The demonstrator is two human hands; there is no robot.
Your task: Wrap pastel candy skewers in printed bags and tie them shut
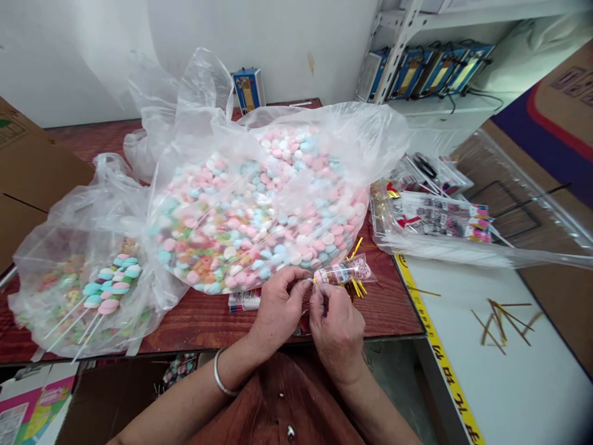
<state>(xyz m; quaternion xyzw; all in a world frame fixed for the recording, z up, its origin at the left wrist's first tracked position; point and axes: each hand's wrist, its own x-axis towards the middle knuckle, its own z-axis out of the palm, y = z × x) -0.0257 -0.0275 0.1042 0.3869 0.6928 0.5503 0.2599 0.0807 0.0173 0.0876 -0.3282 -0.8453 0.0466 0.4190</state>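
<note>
Both my hands meet at the table's front edge, at the narrow neck of a small clear printed candy bag (343,272) with pastel sweets inside. My left hand (285,303) pinches the gathered end of this bag between thumb and fingers. Close beside it, my right hand (338,327) is closed on a gold twist tie (315,280) at the neck. Several loose gold ties (358,287) lie under and around the bag. Partly covered by my left hand is a stack of flat printed wrappers (244,300).
A large clear bag of pastel marshmallows (259,216) covers the table's middle. To its left, marshmallow skewers (113,281) lie on another plastic bag (60,228). Packaged wrappers (440,213) and scattered gold ties (503,321) are on the right. Cardboard boxes (37,167) flank the table.
</note>
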